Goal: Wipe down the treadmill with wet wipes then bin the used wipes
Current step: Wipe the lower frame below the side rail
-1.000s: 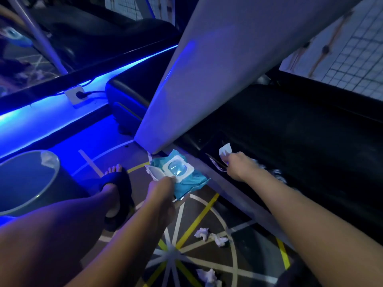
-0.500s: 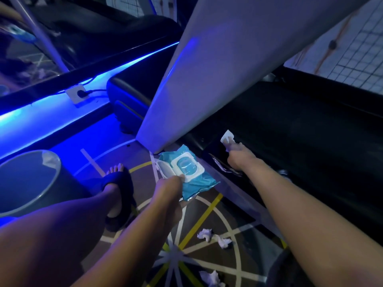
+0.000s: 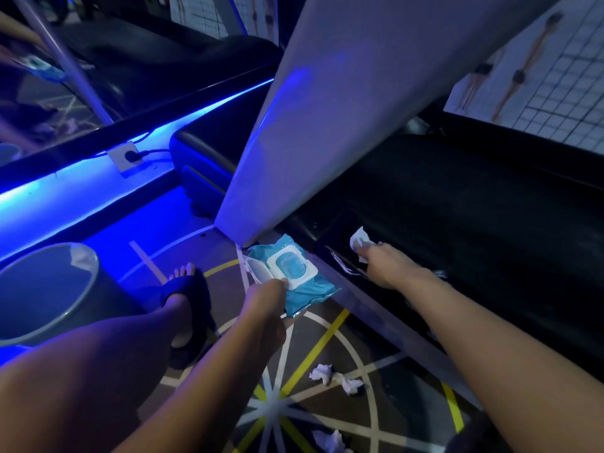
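Room: dim gym floor (image 3: 408,407) painted with yellow and white lines, a blue light strip (image 3: 65,188) along the wall
Right grip (image 3: 382,266): clenched on a crumpled white wipe (image 3: 359,243), pressing it to the black side of the treadmill (image 3: 474,223) just past the foot of the grey upright (image 3: 327,125)
Left grip (image 3: 264,299): grasping the blue wipes pack (image 3: 304,289) by its near edge, flip lid (image 3: 258,271) open, low beside the treadmill's edge; whether it rests on the floor I cannot tell
Step in hand: wiping the low side of the treadmill; binning looks not yet begun
Next move: likely carry the stroke along the side with steady pressure, then swap the wipe for a fresh one from the open pack
Around: used wipes (image 3: 322,374) lie crumpled on the floor near the forearms, another at the bottom edge; the bin (image 3: 93,266) stands at the left, well apart, a sandalled foot (image 3: 186,289) between
In the way: the upright leans over the wiped spot and shades it; with both grips full, gathering the floor wipes probably means first putting the pack down
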